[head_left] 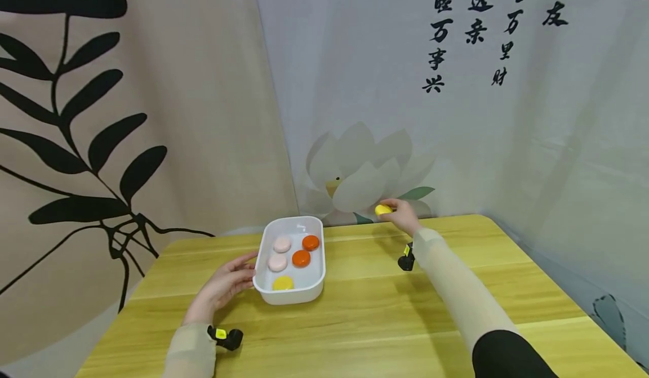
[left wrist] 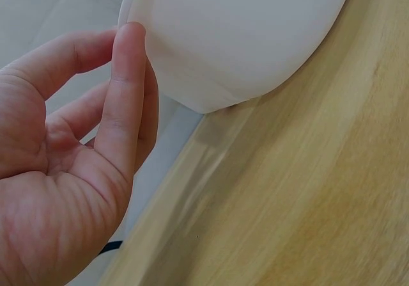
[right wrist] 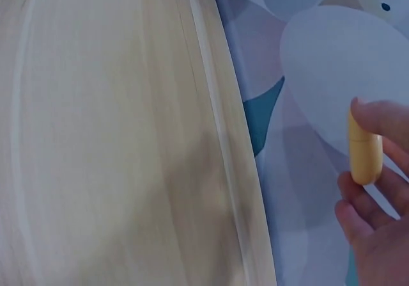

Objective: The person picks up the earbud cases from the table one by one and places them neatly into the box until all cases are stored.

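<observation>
A white tub [head_left: 318,285] with rounded corners stands on the table. Inside it lie two pale pink discs [head_left: 277,262], two orange discs [head_left: 301,258] and one yellow disc [head_left: 283,283]. At its left side is my left hand [head_left: 230,281], fingertips against the outer wall; the left wrist view has the fingertips [left wrist: 131,36] right at the rim. Off to the right, near the table's back edge, my right hand [head_left: 403,216] pinches another yellow disc [right wrist: 365,148] between thumb and fingers, raised above the tabletop. Held on edge, this disc shows rounded sides and a seam.
The wooden table [head_left: 365,321] ends at a back edge just behind the tub. Behind it hangs a curtain [head_left: 355,102] with printed leaves, a flower and writing. Each wrist carries a small black camera [head_left: 232,338].
</observation>
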